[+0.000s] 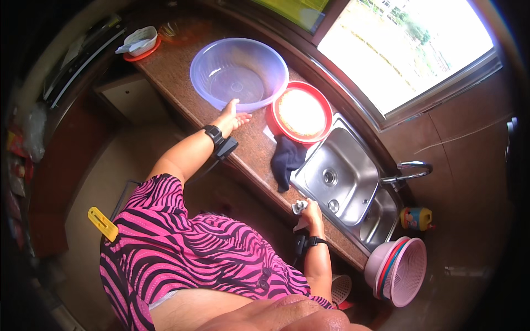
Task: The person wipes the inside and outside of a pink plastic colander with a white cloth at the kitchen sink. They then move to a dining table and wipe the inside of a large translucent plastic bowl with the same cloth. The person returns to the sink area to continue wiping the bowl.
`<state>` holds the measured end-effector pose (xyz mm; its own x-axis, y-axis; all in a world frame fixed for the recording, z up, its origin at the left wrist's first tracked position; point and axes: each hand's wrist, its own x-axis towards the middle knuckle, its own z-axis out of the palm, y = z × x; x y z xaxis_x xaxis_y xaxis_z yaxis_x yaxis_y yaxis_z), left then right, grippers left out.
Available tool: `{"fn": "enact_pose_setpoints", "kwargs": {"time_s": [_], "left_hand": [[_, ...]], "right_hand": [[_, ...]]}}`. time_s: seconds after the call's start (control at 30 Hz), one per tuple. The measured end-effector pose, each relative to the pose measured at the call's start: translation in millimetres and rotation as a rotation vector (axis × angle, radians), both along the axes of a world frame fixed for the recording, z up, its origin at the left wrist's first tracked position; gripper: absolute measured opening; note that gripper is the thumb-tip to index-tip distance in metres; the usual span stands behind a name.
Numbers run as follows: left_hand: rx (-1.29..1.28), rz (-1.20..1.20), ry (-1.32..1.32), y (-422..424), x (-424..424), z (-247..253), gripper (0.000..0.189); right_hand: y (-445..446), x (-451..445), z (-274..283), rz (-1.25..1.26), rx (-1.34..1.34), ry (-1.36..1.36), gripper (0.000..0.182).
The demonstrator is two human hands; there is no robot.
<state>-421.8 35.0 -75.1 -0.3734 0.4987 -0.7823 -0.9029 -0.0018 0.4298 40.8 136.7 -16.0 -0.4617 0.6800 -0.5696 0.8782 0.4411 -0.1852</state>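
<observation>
My left hand [237, 118] is beside the near rim of a large translucent blue plastic basin [238, 74], fingers apart and nothing held; whether it touches the rim I cannot tell. At the counter's front edge, my right hand [310, 212] is closed around a small white and grey object [299, 206], too small to identify. A red round basin [271, 120] stands against the blue one, its bright contents washed out by glare. Between it and the steel sink [343, 153] lies a dark cloth [286, 159].
A curved faucet [414, 167] rises behind the double sink. Beyond the counter's right end are stacked plastic colanders [408, 275] and a yellow bottle [422, 218]. A white basket [143, 39] on a red lid sits at the far left. A window is behind the counter.
</observation>
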Motion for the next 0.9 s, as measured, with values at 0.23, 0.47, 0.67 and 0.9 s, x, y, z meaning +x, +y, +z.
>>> {"fn": "enact_pose_setpoints", "kwargs": {"time_s": [0.23,0.47,0.67,0.9], "left_hand": [[0.1,0.152,0.085,-40.3,15.4,-2.2,0.038],[0.141,0.249,0.483,-149.6,83.2,18.7,0.058],[0.068,0.166,0.662,-222.2,139.6,40.7,0.08],[0.073,0.253,0.614,-234.2,248.8,72.4,0.075]], "right_hand": [[3.8,-2.2,-11.0,-0.014,0.011,0.011,0.04],[10.6,-12.7,8.7,0.133,-0.044,-0.071,0.043],[-10.0,-92.7,62.1,0.441,-0.07,0.679,0.036],[-81.2,-181.2,56.3,0.961,0.338,0.689,0.041]]}}
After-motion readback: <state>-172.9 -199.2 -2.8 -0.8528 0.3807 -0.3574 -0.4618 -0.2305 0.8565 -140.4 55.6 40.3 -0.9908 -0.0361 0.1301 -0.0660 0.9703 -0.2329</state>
